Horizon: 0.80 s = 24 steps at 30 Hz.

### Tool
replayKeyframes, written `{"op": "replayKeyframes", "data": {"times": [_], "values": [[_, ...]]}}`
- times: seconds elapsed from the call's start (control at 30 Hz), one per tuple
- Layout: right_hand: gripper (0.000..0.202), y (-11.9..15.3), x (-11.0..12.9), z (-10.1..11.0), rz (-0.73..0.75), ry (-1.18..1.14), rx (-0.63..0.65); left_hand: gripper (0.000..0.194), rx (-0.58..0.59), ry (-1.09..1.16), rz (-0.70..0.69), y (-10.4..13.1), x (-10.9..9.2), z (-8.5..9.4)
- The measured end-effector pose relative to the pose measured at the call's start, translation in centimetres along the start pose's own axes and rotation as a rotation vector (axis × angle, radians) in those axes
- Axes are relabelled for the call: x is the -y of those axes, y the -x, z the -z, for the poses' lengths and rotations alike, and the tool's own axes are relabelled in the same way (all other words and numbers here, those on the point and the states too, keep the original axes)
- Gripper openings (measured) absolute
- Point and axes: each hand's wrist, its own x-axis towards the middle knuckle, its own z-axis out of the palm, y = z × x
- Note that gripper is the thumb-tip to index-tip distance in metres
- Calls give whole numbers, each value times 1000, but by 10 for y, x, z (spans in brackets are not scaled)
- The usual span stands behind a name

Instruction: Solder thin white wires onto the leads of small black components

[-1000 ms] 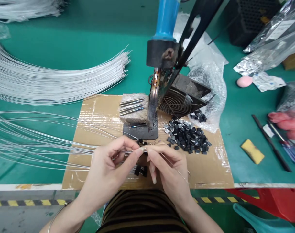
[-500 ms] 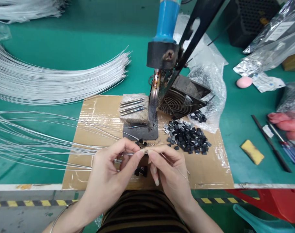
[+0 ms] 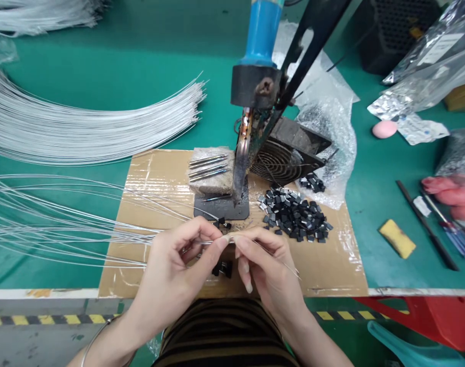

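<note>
Thin white wires run in from the left to my left hand, whose thumb and forefinger pinch them. My right hand is closed beside it, fingertips nearly touching the left ones, with thin wire ends passing through its fingers and out to the right. Small black parts lie just behind and below my fingertips, partly hidden. Above my hands hangs the tip of a soldering iron with a blue handle. A pile of small black pieces sits right of it on the cardboard.
A large bundle of white wires lies at the back left. Metal tips rest on a wrapped block. Behind the iron stands a dark fan near bubble wrap. A yellow sponge and a black rod lie at the right.
Both hands stay close together. The fingers of my right hand have shifted slightly, and the wire ends beyond them have moved a little. The rest looks the same.
</note>
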Motion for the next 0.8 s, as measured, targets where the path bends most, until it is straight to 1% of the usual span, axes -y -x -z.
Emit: {"op": "replayKeyframes", "data": {"times": [0.23,0.43,0.63,0.8], "values": [[16,-1,2,-2,-8,-22,-12,14,-51,6,-11,0,2,-4],[12,0,1,-9,6,-100,-31,16,-146,-126,-108,4,6,-10],[12,-1,-1,-8,-1,-107,-26,15,-124,-109,-100,4,8,-11],[11,-2,1,-8,2,-129,-23,13,-156,-144,-160,3,8,-13]]}}
